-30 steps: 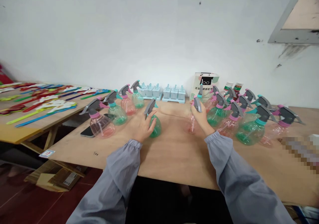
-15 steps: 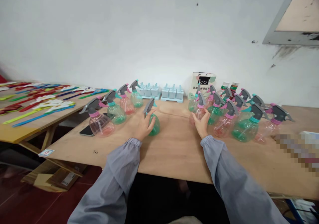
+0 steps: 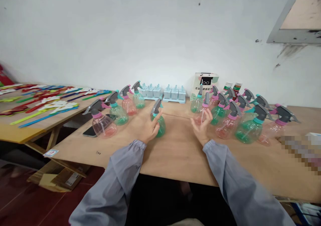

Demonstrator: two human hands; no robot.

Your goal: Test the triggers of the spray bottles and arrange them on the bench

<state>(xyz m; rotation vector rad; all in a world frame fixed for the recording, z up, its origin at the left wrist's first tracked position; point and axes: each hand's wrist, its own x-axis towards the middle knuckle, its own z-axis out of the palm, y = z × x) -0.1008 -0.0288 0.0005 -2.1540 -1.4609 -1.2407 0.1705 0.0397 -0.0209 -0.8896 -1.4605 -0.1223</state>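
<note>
- Green spray bottle [image 3: 162, 126] is snug in the left hand [image 3: 149, 129], fingers wrapped on it, index up near the neck.
- Pink spray bottle [image 3: 200, 117] sits just past the right hand [image 3: 201, 127], fingers all loose and apart.

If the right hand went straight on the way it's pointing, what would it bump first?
Probably the clear pink plastic spray bottle with a grey head, just beyond the right hand; whether they touch is unclear.

Pale wall [image 3: 112, 35], smudged below grey-framed opening [image 3: 303, 11]; wooden table [image 3: 173, 159] before it, second table [image 3: 42, 130] at left; dark red floor [image 3: 50, 209].
</note>
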